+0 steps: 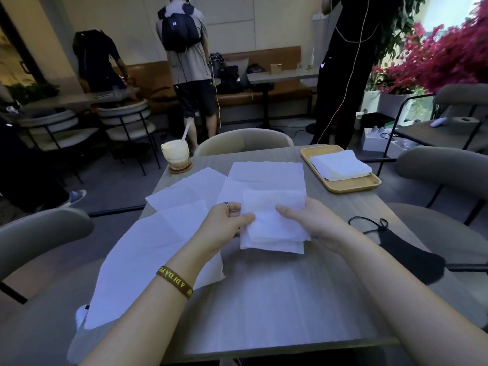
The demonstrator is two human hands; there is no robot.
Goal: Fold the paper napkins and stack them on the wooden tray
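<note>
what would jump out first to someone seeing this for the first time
The left hand and right hand hold a half-folded napkin over the middle of the table. To its left lie unfolded napkins, spread flat and overlapping. At the far right corner, a wooden tray carries a neat stack of folded ones.

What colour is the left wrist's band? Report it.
Brown band with yellow lettering, clearest in the head view.
</note>
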